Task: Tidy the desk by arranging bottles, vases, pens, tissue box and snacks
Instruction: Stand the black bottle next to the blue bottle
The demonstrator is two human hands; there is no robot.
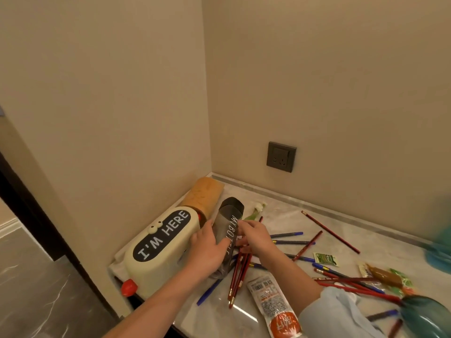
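- Grey bottle [228, 230] lettered "MY BOTTLE" is lying tilted on the marble surface [280, 211], cap end toward the wall corner, just beside the cream tissue box [158, 250].
- Left hand [207, 250] is gripping the bottle's lower body, fingers [220, 247] wrapping around it.
- Right hand [256, 237] is touching the bottle's right side while its fingers are pinching a bundle of red pencils [238, 276].
- Blue pens [288, 234] and snack packets [273, 306] are lying scattered nearby.

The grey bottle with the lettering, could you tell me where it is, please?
In the head view the grey bottle lies left of centre beside the cream tissue box, held between the left hand and right hand.
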